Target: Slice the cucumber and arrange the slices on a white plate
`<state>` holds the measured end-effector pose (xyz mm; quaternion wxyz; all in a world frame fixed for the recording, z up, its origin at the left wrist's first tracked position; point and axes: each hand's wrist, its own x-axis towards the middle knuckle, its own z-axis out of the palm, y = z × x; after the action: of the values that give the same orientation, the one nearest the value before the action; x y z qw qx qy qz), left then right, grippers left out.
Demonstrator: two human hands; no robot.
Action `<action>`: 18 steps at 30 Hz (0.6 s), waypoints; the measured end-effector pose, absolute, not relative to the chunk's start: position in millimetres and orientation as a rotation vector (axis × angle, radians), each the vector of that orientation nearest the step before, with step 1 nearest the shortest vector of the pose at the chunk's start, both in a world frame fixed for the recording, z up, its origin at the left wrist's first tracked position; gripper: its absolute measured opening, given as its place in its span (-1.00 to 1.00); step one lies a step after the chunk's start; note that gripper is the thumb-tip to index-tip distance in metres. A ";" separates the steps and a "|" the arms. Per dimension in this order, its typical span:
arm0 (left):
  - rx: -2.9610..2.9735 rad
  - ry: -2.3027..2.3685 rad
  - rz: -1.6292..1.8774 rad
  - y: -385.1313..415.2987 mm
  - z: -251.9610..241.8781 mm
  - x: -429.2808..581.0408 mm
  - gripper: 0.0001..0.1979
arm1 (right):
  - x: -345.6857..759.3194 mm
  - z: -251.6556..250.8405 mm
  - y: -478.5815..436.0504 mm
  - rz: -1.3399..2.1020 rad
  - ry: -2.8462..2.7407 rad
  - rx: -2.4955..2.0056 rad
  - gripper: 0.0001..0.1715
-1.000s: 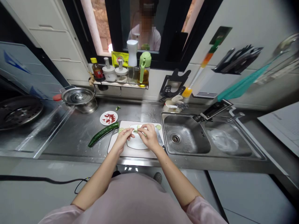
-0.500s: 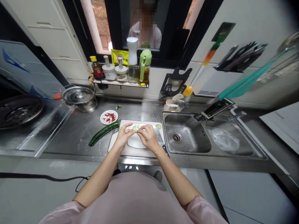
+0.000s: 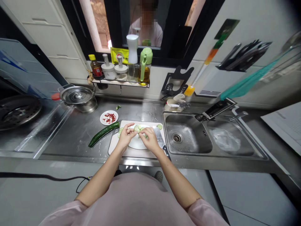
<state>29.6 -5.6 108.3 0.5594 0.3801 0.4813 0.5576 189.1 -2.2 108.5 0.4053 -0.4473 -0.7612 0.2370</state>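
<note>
My left hand and my right hand meet over an oval white plate. Both have their fingertips closed on thin pale-green cucumber slices; how many they hold is hidden. More cucumber slices lie on the plate's far side. The plate rests on a white cutting board, with a few slices beside my left hand. To the right of my right hand lies a knife with a black handle. Left of the board is a long green cucumber.
A small white plate with chopped red pieces sits behind the cucumber. A lidded steel pot stands farther left. On the right is a sink with a faucet. Seasoning bottles stand on a rack at the wall.
My hands stay over the plate, and my right fingers have shifted slightly. More slices show between and behind my hands. The whole view has moved a little.
</note>
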 end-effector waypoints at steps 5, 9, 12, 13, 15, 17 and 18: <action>0.912 1.133 1.307 -4.4 107.8 30.2 -0.41 | 189.5 107.0 -1.0 0.684 -1.890 -1.151 -0.82; 0.923 1.139 1.292 -3.3 106.3 30.0 -0.41 | 190.3 101.3 0.9 0.748 -1.856 -1.174 -0.81; 0.936 1.151 1.274 -2.2 101.3 29.0 -0.43 | 191.7 92.3 2.7 0.813 -1.837 -1.200 -0.81; 0.936 1.154 1.257 -1.9 98.5 28.6 -0.44 | 192.4 88.4 2.8 0.843 -1.832 -1.212 -0.82; 0.926 1.159 1.211 -1.8 90.5 27.8 -0.48 | 194.4 80.0 1.8 0.905 -1.824 -1.249 -0.84; 0.907 1.166 1.158 -2.5 79.4 27.5 -0.51 | 196.9 70.8 -1.1 0.956 -1.827 -1.308 -0.84; 0.899 1.172 1.130 -3.1 73.0 27.5 -0.51 | 198.2 66.1 -2.9 0.976 -1.832 -1.341 -0.84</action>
<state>27.5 -3.1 73.0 0.5979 0.3874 0.5050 0.4872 198.2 -2.9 66.1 0.3287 -0.5124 -0.7001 0.3731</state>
